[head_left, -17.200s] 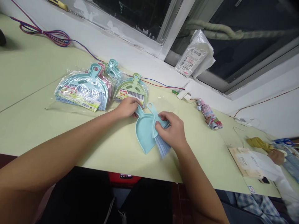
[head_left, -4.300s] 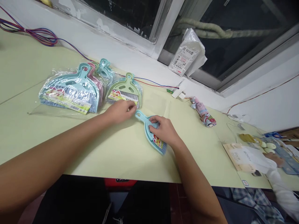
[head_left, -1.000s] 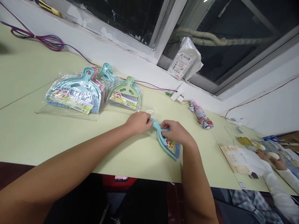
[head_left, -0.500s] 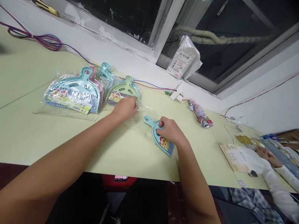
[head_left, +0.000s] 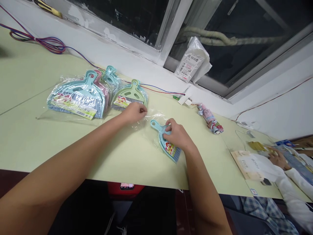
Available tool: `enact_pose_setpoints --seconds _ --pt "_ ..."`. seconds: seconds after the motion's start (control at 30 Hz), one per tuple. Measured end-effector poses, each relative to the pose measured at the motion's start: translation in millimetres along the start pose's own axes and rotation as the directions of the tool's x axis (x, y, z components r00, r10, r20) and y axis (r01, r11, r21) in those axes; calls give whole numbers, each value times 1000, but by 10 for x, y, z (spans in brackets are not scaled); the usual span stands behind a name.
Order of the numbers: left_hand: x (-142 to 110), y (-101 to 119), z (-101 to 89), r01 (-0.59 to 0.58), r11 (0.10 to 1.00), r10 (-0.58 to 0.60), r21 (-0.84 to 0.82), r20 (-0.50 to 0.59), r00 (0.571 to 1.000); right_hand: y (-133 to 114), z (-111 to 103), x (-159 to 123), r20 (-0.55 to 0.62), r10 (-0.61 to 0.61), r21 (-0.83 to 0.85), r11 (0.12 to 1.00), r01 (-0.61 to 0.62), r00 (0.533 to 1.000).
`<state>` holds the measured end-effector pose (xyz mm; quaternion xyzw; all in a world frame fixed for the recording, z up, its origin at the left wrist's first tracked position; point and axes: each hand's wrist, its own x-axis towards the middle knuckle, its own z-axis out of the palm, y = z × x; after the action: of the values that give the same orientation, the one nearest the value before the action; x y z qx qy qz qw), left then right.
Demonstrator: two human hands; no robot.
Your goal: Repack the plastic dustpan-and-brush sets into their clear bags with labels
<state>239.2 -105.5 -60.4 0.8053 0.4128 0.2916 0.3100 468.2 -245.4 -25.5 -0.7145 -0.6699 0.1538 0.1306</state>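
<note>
My right hand [head_left: 178,134] grips a light-blue dustpan and brush set [head_left: 161,131] by its middle, thumb and fingers on the pan just below the handle. The set lies tilted on the table, its grey-blue bristles toward the front right. A clear plastic bag [head_left: 154,115] is pinched in my closed left hand [head_left: 135,113] and stretches toward the set; how much of the set it covers I cannot tell. Right behind the left hand lies a green dustpan set [head_left: 134,92] with a mushroom-print card. Further left is a bagged stack with a blue dustpan [head_left: 83,91] on top.
Red and blue cables [head_left: 52,44] run along the wall. Toward the right lie a rolled patterned cloth bundle [head_left: 210,118] and a paper bag [head_left: 246,166]. A co-worker's hands [head_left: 278,160] are at the far right. A white package [head_left: 192,62] leans on the window.
My left hand has shifted slightly right, drawing the clear bag with it. The right hand and the blue set have moved a little up and left. The co-worker's hands have shifted.
</note>
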Motion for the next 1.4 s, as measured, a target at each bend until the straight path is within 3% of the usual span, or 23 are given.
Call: enact_pose_setpoints --seconds 0.2,0.4,0.57,0.83,1.03,1.4 --pt "48 -57 -42 24 995 -28 -101 -40 999 10 27 20 3 7 23 1000 -7 1000" --pt "62 -131 -86 61 961 -18 -269 159 987 13 37 21 2 -6 50 999 6 1000" --pt "38 -139 -82 82 962 -18 -260 239 971 -22 37 13 13 -6 79 997 5 1000" --pt "45 -199 -69 155 908 -9 -389 352 936 -29 79 37 -2 -34 97 995 34 999" --pt "25 -122 -81 195 824 8 -531 356 934 -50 104 52 -23 -31 122 992 34 999" --pt "64 -199 -27 185 885 -66 -428 278 958 -3 200 112 -75 -22 207 978 37 997"
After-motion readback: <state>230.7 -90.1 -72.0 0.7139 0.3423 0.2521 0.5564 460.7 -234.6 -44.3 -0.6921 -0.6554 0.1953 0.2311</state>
